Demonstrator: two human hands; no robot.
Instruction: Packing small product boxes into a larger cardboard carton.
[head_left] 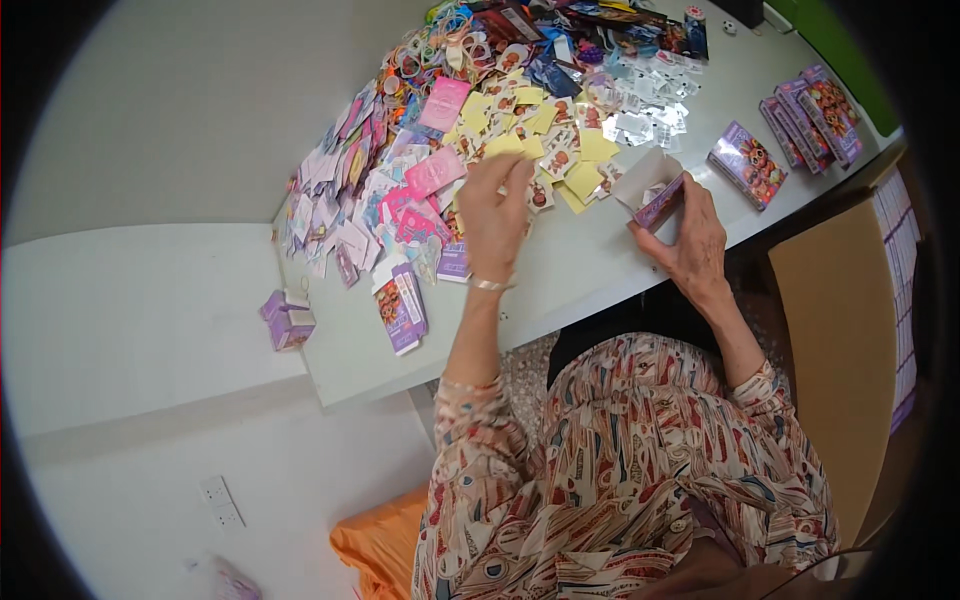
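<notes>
My right hand [695, 243] grips a small purple cardboard box [660, 203], tilted with its white flap up and something pale inside. Over the pile of small picture cards and yellow slips [585, 178] is my left hand [494, 218], its fingers curled together. A yellow slip [503, 146] shows right at those fingertips; whether they hold it is hidden. To the left of this hand lie pink cards [435, 172] and a flattish purple box [400, 307] with its end flap up.
Filled purple boxes [748, 165] stand at the right, with several more stacked [815, 115] beyond. Small clear packets [650, 95], coloured cords [430, 45] and dark packs [640, 30] heap along the back. A cardboard carton [840, 290] is right of me; an orange bag [385, 540] lies below.
</notes>
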